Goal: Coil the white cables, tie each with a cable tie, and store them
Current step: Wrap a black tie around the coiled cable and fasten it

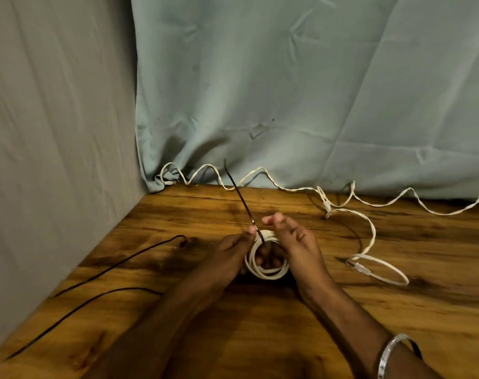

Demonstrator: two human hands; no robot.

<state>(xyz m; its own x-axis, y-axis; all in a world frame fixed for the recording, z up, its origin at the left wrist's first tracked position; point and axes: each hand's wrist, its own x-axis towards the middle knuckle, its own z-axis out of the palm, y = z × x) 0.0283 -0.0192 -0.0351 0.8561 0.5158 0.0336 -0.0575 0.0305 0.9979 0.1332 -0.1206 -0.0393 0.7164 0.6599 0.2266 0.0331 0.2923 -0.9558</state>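
Note:
A small coil of white cable [265, 273] stands on edge on the wooden table [260, 337] between my hands. My left hand [228, 258] pinches a black cable tie [239, 196] at the top of the coil; the tie's free end points up and away. My right hand [293, 242] holds the coil from the right, its fingers curled over the top. A second white cable [369, 242] lies loose on the table to the right, with a connector end [360, 267] near a small loop.
More loose white cable [205, 170] runs along the table's back edge against a pale blue-green cloth [287, 91]. A grey cloth wall [55, 132] closes the left side. Thin black cable ties [109, 269] lie on the table at left.

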